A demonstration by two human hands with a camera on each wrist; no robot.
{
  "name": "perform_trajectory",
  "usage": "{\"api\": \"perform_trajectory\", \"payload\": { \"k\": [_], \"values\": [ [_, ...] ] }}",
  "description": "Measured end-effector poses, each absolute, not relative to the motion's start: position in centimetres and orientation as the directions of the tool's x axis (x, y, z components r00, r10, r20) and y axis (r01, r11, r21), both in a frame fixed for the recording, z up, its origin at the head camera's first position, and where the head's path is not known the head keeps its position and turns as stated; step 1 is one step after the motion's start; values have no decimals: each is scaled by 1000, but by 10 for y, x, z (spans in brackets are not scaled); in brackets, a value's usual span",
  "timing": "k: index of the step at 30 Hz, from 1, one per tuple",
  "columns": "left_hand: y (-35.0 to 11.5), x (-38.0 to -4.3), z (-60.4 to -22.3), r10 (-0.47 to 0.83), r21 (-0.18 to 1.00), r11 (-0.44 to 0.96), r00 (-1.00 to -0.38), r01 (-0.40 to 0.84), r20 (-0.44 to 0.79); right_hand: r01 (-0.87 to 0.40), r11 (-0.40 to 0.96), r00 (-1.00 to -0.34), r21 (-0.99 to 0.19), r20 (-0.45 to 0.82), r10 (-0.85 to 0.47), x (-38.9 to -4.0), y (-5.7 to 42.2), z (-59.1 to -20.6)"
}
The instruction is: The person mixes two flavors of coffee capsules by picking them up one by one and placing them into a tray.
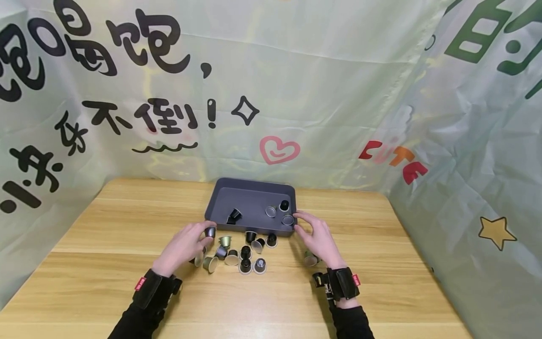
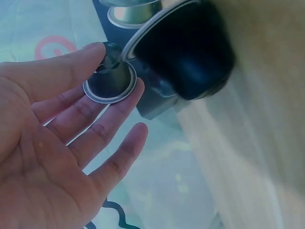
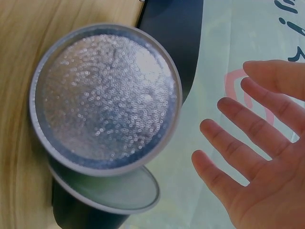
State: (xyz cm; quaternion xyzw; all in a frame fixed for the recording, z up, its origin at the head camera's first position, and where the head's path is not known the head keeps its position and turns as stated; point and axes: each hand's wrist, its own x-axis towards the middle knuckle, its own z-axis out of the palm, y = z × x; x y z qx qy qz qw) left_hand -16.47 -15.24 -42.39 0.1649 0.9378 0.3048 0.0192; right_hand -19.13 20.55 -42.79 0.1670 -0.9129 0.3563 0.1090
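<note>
My left hand (image 1: 183, 247) pinches a dark coffee capsule (image 1: 210, 232) between thumb and fingers, just outside the front left corner of a dark grey tray (image 1: 250, 200). In the left wrist view the pinched capsule (image 2: 112, 85) shows its silver rim. My right hand (image 1: 318, 239) has its fingertips at the tray's right edge, close to the front corner; in the right wrist view its fingers (image 3: 233, 143) are spread and hold nothing. Inside the tray lie several capsules, among them a black one (image 1: 284, 205) on the right and another black one (image 1: 235, 214) at front left.
Loose capsules cluster before the tray, including a light green one (image 1: 225, 242), a black one (image 1: 245, 267) and a grey one (image 1: 260, 266). A green capsule (image 1: 310, 258) lies under my right wrist. Behind the wooden table (image 1: 139, 216) hangs a printed cloth (image 1: 322, 94).
</note>
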Motion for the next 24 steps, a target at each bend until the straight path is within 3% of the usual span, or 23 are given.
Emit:
{"api": "perform_trajectory", "payload": {
  "k": [15,24],
  "values": [
    [-151,-191,-407,395,601,702,-911,383,121,-382,693,-921,-612,312,-232,-191,206,-429],
    [-145,-215,-400,363,622,705,-927,340,95,-387,694,-918,-607,319,-234,-192,208,-429]
  ]
}}
